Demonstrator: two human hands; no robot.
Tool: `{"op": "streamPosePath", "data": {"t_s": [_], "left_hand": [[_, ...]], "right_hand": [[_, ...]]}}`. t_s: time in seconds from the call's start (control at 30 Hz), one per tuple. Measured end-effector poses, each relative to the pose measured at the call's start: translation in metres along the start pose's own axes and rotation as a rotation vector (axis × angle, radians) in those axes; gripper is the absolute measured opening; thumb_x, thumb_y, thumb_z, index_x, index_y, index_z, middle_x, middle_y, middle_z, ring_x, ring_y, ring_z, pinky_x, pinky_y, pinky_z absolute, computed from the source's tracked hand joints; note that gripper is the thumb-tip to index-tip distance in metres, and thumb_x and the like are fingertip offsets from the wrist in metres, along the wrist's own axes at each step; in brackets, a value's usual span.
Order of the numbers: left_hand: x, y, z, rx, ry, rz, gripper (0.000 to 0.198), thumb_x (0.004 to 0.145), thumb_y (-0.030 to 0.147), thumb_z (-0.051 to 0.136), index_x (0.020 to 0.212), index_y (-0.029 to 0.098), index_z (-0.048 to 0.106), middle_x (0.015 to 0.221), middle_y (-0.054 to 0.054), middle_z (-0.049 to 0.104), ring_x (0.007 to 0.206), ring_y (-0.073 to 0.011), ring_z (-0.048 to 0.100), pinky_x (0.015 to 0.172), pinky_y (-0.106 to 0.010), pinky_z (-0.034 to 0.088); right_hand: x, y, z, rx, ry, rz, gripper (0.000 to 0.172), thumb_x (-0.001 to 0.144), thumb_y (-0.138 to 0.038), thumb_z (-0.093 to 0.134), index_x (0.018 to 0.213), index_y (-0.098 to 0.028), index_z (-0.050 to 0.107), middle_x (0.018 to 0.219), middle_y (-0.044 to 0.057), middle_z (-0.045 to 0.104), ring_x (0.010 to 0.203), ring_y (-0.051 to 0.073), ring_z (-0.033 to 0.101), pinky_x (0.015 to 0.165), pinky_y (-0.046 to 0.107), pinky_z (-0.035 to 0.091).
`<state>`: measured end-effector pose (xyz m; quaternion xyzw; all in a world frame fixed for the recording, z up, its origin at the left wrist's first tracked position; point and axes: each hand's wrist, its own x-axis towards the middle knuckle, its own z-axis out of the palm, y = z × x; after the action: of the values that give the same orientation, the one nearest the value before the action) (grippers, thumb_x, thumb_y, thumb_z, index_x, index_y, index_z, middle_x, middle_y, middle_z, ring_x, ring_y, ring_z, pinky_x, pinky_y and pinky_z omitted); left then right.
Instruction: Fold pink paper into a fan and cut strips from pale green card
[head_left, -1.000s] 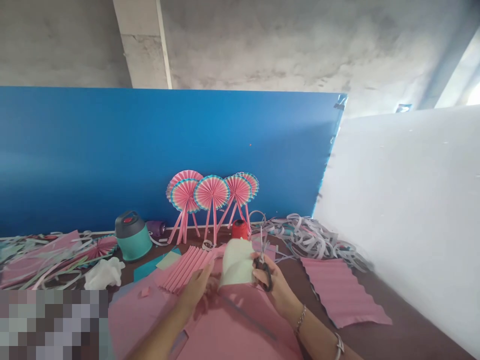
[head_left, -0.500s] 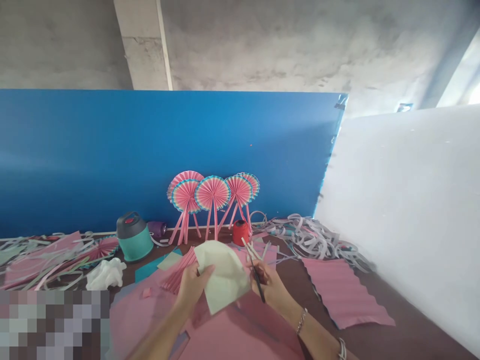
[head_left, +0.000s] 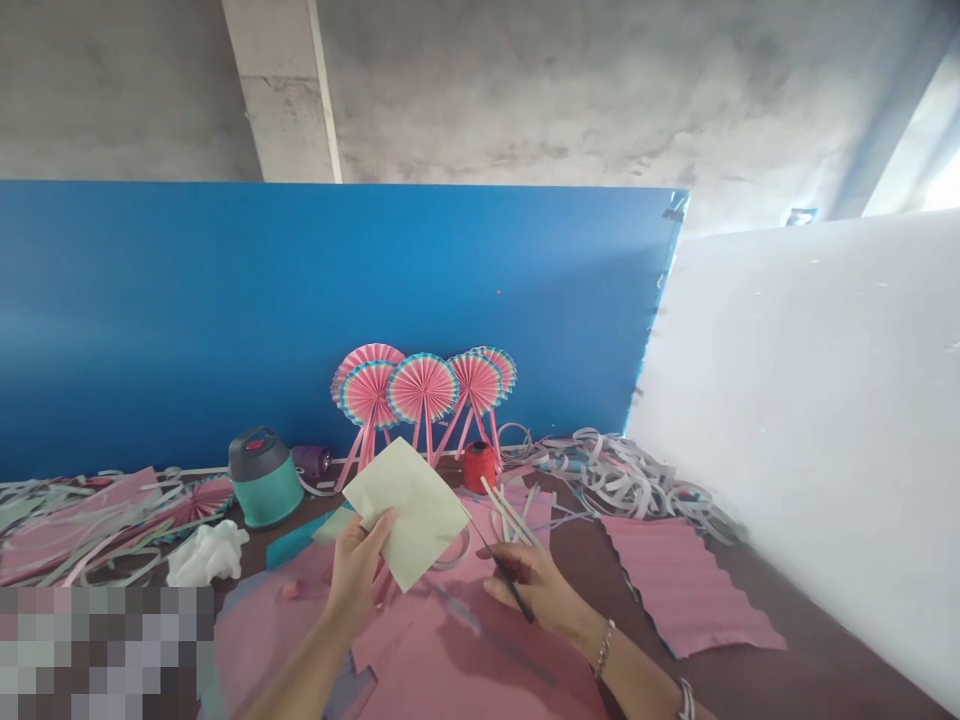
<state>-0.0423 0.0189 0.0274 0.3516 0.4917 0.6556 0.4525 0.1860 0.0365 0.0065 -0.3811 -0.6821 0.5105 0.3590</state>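
Observation:
A square sheet of pale green paper [head_left: 409, 510] is pinched by one side in my left hand [head_left: 358, 560], thumb on top, tilted above the table. In my right hand [head_left: 536, 585] is a slim knife [head_left: 511, 588] with a dark handle. Its thin blade points up and left, its tip close to the paper's right corner. Pink paper sheets [head_left: 480, 670] lie beneath both hands. Just beyond the right hand are several narrow pale strips [head_left: 517, 515]. Rolled pink paper sticks lie partly hidden behind the green sheet.
Pleated pink paper fans [head_left: 424, 388] lean against the blue partition [head_left: 225, 300]. A teal-and-grey jar [head_left: 266, 485], a red container [head_left: 480, 465] and crumpled white tissue [head_left: 208, 553] stand nearby. Paper strips [head_left: 622, 475] heap at back right; a wavy pink sheet [head_left: 697, 585] lies at right.
My left hand has moved left and turned the green paper, which now lies flatter and away from my right hand. The right hand has shifted slightly down, its knife apart from the paper's middle.

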Motion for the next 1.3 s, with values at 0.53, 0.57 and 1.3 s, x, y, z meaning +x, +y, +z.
{"op": "streamPosePath", "data": {"t_s": [0.53,0.57,1.3], "left_hand": [[0.003,-0.007,-0.001,0.049,-0.014,-0.007,0.047,0.064,0.047,0.069,0.095,0.012,0.062,0.083,-0.007,0.070,0.071,-0.0214,0.064,0.054,-0.026,0.048],[0.003,-0.007,-0.001,0.061,-0.007,-0.010,0.046,0.063,0.048,0.069,0.093,0.013,0.063,0.083,-0.007,0.070,0.070,-0.0214,0.064,0.053,-0.026,0.047],[0.003,-0.012,0.000,0.067,0.000,0.007,0.041,0.064,0.044,0.069,0.091,0.014,0.064,0.082,-0.007,0.071,0.066,-0.0194,0.064,0.050,-0.025,0.047]], "right_hand": [[0.001,0.004,0.004,0.056,-0.026,0.109,0.042,0.061,-0.042,0.067,0.090,-0.012,0.064,0.053,-0.007,0.039,0.047,0.007,0.032,0.045,0.022,0.024],[0.001,0.004,0.003,0.049,-0.024,0.115,0.043,0.060,-0.042,0.068,0.090,-0.012,0.064,0.053,-0.007,0.038,0.047,0.007,0.032,0.045,0.022,0.024],[0.000,-0.001,0.003,0.022,-0.005,0.144,0.047,0.059,-0.046,0.067,0.090,-0.011,0.064,0.050,-0.007,0.038,0.046,0.007,0.032,0.044,0.022,0.025]]}}
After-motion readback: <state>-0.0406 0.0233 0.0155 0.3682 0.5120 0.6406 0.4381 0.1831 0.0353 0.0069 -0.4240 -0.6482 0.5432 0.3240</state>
